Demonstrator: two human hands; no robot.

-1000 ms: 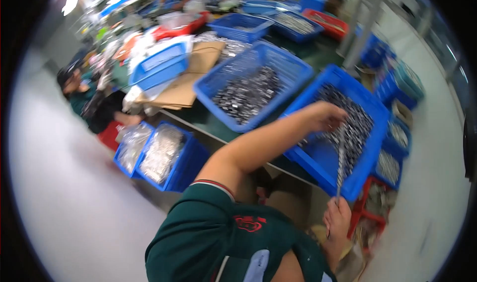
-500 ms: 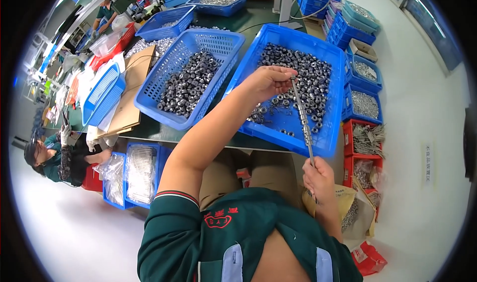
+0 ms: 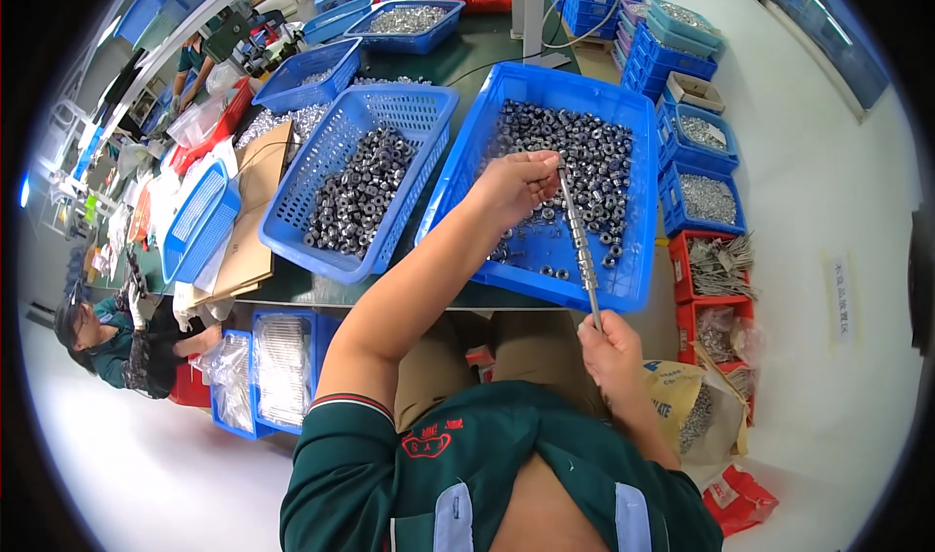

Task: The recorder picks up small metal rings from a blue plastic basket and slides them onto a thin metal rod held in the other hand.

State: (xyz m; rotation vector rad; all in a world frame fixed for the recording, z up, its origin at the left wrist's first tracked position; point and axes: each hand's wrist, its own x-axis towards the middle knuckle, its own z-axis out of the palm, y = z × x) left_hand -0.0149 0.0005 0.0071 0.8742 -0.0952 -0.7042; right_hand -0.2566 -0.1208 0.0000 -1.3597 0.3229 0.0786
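a slim metal rod [image 3: 572, 211], apparently strung with shiny rings [image 3: 583, 258], slants over the blue tray [image 3: 643, 211]. the left hand [image 3: 523, 187] pinches its upper end; the right hand [image 3: 612, 355] curls tightly round its lower part. a slack pinch or a tilt could spill the rings. the tray sits on a green desk [image 3: 479, 48] beside a perforated blue basket [image 3: 276, 211]; red bins [image 3: 688, 270] stand rightward.

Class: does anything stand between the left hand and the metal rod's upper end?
Nothing visible does: the left hand is at the upper end of the metal rod; the right hand grips its lower part.
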